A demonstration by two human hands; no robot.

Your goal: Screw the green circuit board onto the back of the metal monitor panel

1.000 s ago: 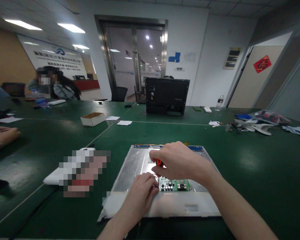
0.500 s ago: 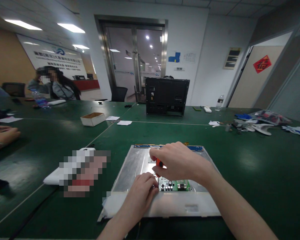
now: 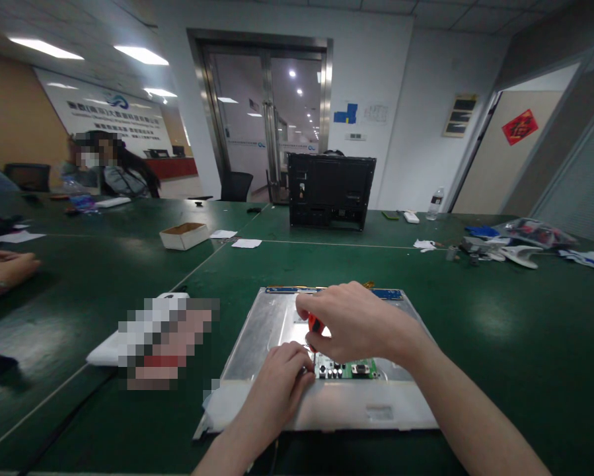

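Screwdriver (image 3: 316, 323) is gripped by the right hand (image 3: 359, 320) above the board (image 3: 345, 368), beside which the left hand (image 3: 283, 378) is curled, any pinch there being indiscernible.

A red diamond (image 3: 520, 129) on the door (image 3: 495, 168) reads 福; the wall sign (image 3: 128, 111) includes 大数据科技有限公司.

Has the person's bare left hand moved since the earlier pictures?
No. Judged against the flat silver metal panel beneath it, the bare left hand shows no visible shift in any direction.
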